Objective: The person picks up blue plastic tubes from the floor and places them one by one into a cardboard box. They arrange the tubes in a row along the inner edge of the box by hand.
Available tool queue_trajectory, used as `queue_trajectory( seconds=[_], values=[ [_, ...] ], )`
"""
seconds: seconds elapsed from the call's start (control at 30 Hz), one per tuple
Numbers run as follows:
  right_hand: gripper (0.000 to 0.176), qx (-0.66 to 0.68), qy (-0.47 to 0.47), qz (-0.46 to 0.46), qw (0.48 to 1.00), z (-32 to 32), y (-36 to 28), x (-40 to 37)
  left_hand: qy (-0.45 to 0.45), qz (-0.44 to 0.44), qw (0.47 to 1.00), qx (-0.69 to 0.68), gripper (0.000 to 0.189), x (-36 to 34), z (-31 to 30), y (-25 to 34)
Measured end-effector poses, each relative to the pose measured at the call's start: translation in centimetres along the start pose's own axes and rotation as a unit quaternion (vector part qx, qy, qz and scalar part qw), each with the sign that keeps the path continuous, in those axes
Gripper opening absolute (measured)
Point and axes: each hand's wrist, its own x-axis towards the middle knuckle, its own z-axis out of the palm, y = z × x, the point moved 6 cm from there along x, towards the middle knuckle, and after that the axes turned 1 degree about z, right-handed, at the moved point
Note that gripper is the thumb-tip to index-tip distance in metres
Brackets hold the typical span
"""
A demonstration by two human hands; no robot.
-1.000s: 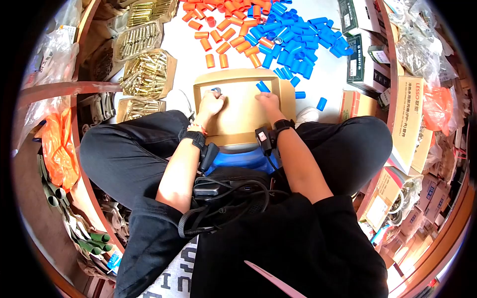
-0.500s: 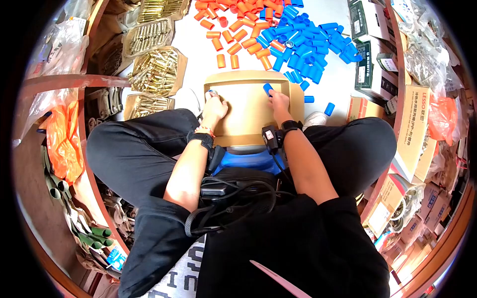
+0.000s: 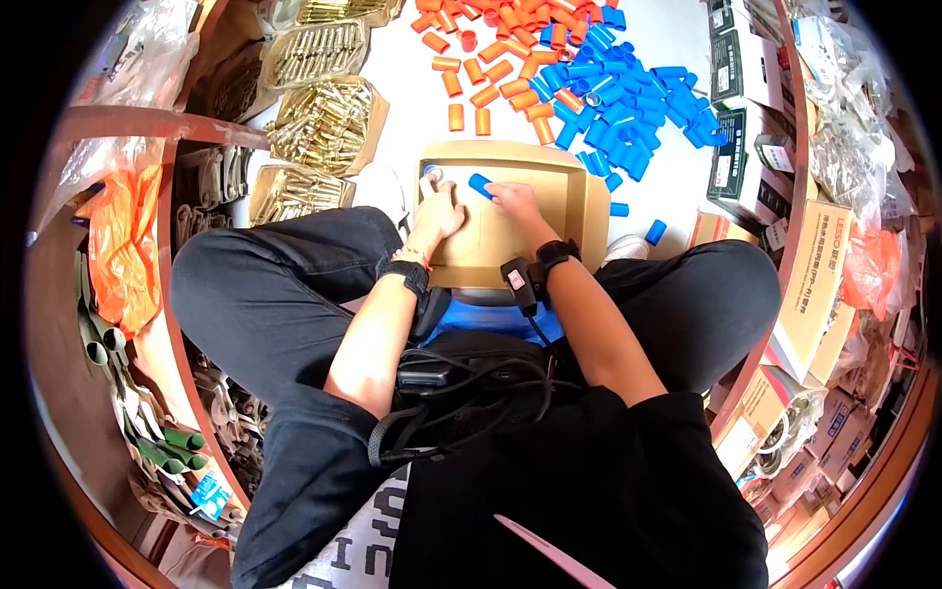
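The white surface (image 3: 404, 90) is bounded on both sides by loaded shelving. An open cardboard box (image 3: 491, 234) is set before the crossed legs, its near wall close to the lap; room for movement is given by the floor exposed between the hands and by the open top. One blue tube (image 3: 479, 185) is pinched in the right hand (image 3: 515, 200), held over the box's middle, fingers pressed together on its end. A blue-rimmed piece (image 3: 433, 171) is touched by the left hand (image 3: 438, 211) at the far left corner; whether it is gripped cannot be told. Four trays of brass-coloured fittings (image 3: 327, 123) are seen at left. Heaped orange tubes (image 3: 500, 71) and blue tubes (image 3: 618, 118) are too overlapped to be counted.
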Motion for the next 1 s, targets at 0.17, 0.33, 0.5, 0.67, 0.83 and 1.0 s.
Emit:
queue_trajectory(
  seconds=[0.17, 0.33, 0.5, 0.67, 0.83, 1.0],
  values=[
    [0.026, 0.000, -0.037, 0.004, 0.999, 3.1, -1.5, -1.0, -0.008, 0.033, 0.999, -0.038, 0.033, -0.3, 0.6, -0.5],
    [0.038, -0.044, -0.109, 0.026, 0.993, 5.2, -2.1, -1.0, -0.094, 0.022, 0.993, -0.067, 0.040, -0.1, 2.6, -1.8],
    [0.047, 0.002, -0.128, 0.035, 0.991, 6.4, -3.0, -1.6, -0.056, 0.017, 0.993, -0.107, 0.043, 0.1, 2.7, -1.9],
    [0.036, 0.037, -0.089, 0.023, 0.995, 5.5, -2.2, -0.6, -0.046, 0.005, 0.994, -0.101, 0.049, 0.5, 2.6, -1.9],
    [0.035, 0.048, -0.023, 0.062, 0.997, 3.8, -1.3, 0.1, 0.002, -0.021, 0.964, -0.266, 0.051, 3.0, 5.0, -4.4],
    [0.050, 0.042, -0.036, 0.095, 0.994, 4.1, -0.6, 0.5, -0.087, -0.190, 0.733, -0.648, 0.055, 0.7, 3.3, -2.4]
  ],
)
